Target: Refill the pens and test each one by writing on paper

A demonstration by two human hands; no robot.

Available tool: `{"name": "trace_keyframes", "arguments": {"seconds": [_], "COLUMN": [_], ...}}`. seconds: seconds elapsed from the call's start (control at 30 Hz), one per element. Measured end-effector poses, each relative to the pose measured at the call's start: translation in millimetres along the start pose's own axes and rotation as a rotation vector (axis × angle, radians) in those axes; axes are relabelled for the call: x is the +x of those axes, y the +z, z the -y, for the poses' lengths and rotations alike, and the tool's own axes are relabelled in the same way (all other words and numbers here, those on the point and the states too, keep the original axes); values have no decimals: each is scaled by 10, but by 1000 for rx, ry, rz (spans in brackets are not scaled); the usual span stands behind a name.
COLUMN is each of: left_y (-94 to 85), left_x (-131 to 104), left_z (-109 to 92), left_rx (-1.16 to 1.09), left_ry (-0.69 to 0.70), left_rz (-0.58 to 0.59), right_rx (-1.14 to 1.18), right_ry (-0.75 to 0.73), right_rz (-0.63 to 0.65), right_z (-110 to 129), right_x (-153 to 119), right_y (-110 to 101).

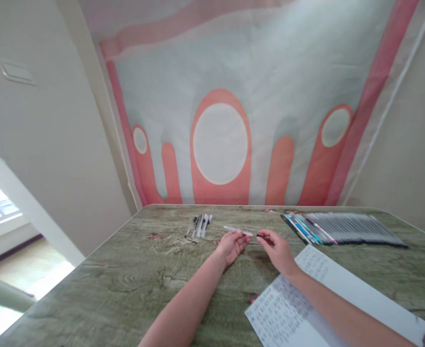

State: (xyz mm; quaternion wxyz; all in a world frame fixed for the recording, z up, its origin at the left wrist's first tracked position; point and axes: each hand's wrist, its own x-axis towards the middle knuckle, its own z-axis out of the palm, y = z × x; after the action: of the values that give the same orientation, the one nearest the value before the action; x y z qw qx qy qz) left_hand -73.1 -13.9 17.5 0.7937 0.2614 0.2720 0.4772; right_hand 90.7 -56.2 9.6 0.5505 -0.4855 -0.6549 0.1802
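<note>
Over the middle of the table, my left hand [233, 246] is closed on a pale, translucent pen barrel [238, 230] that points to the upper left. Just right of it, my right hand [275, 248] pinches a small black piece [259, 235] between thumb and fingers, a short gap from the barrel's right end. Several pen parts [202, 225], clear tubes and small dark pieces, lie on the table left of my hands. My right forearm crosses above handwritten paper sheets [285, 308].
A long row of grey pens [360, 228] lies at the right on the wood-patterned table [126, 284], with blue, white and pink pens [310, 229] at its left end. Behind the table's far edge hangs a pink and grey backdrop [219, 193].
</note>
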Motion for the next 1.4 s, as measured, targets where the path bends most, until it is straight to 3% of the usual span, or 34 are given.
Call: {"name": "trace_keyframes", "arguments": {"seconds": [0.63, 1.4], "left_y": [-16, 18], "left_x": [1, -27], "left_z": [42, 52], "left_rx": [118, 151], "left_ry": [12, 80], "left_rz": [69, 131], "right_rx": [-79, -87], "right_ry": [-129, -76], "right_rz": [30, -1], "right_z": [102, 84], "right_x": [-15, -18], "right_y": [-1, 1]}}
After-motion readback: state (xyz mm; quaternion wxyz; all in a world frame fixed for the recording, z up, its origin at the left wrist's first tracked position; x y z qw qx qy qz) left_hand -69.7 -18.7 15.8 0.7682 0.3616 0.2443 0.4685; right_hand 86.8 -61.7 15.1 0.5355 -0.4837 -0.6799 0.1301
